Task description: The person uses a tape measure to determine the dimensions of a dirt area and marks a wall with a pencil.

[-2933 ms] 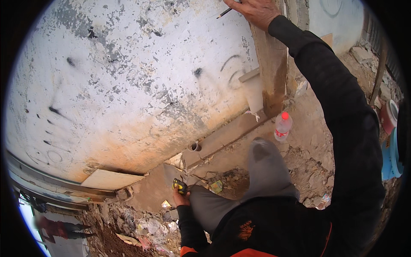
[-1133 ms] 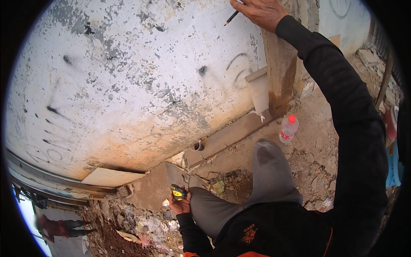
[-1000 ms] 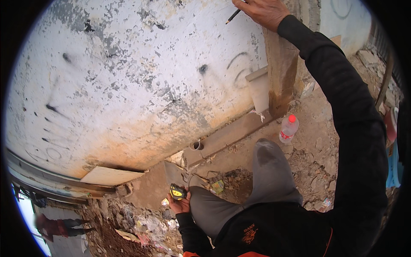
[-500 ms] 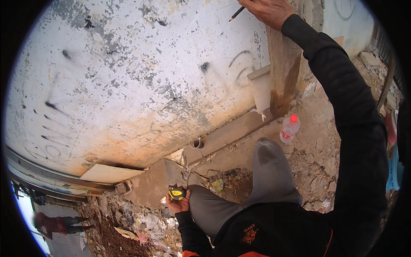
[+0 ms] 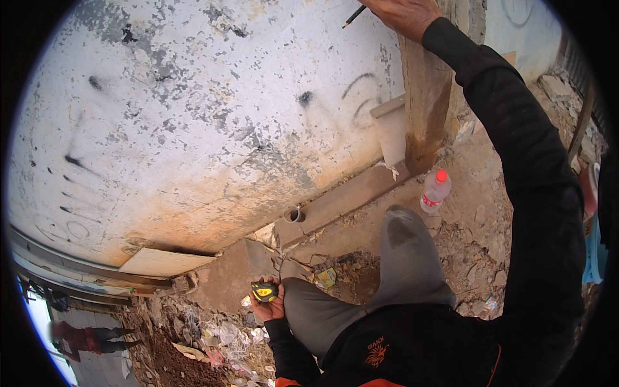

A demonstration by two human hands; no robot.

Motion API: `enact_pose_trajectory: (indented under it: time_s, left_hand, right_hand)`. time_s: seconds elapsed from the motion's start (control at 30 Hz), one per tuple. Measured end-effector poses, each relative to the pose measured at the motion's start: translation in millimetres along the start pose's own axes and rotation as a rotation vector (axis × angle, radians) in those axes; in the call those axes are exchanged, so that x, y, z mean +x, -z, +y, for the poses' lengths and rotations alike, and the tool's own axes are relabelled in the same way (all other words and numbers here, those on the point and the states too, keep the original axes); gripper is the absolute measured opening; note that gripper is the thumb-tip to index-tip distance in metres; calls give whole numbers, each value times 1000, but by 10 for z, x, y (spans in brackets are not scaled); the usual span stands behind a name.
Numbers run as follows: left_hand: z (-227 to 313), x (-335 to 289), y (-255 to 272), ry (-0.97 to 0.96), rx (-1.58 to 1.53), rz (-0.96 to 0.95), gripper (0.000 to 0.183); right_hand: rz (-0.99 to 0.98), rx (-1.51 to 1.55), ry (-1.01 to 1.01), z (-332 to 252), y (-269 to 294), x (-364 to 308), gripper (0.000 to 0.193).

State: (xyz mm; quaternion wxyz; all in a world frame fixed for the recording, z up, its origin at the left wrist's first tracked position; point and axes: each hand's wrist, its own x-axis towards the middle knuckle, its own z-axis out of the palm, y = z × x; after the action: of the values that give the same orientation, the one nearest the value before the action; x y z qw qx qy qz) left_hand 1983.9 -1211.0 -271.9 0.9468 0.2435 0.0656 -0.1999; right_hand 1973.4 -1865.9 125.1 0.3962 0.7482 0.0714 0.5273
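Low beside my thigh, my left hand (image 5: 272,309) is wrapped round a black and yellow tape measure (image 5: 264,291). My right arm reaches up to the top edge of the view. There my right hand (image 5: 407,14), partly cut off, is closed on a dark pencil (image 5: 354,16), whose tip points down and left. The pencil is in front of the peeling white wall (image 5: 213,122), and I cannot tell if it touches it. A concrete post (image 5: 425,97) stands just below that hand.
A clear bottle with a red cap (image 5: 436,192) stands on the dirt right of my knee. A cup (image 5: 295,215) sits on the ledge (image 5: 348,200) along the wall. Litter (image 5: 222,332) lies at lower left, a pale board (image 5: 164,261) against the wall. Another person (image 5: 97,337) stands far left.
Almost nothing differs. The whole view has shifted very slightly, and both hands keep their hold on the tape measure and the pencil.
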Motion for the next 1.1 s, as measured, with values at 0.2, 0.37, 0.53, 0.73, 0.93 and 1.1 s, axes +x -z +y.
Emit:
enact_pose_trajectory:
  time_s: [0.2, 0.37, 0.53, 0.73, 0.93, 1.1]
  left_hand:
    - [4, -8, 1, -9, 5, 3, 56]
    - [8, -15, 17, -5, -1, 4, 56]
    - [10, -12, 25, -7, 8, 1, 56]
    - [14, -4, 22, -2, -1, 20, 56]
    - [31, 2, 36, 7, 10, -11, 54]
    - [28, -13, 24, 8, -6, -18, 55]
  right_hand:
    - [8, -20, 1, 4, -26, -8, 13]
    - [12, -12, 6, 8, -1, -4, 14]
    - [-6, -16, 4, 7, 18, 1, 14]
    - [-17, -19, 6, 8, 26, 11, 14]
    - [14, -18, 6, 12, -11, -1, 13]
    - [13, -13, 6, 6, 3, 11, 13]
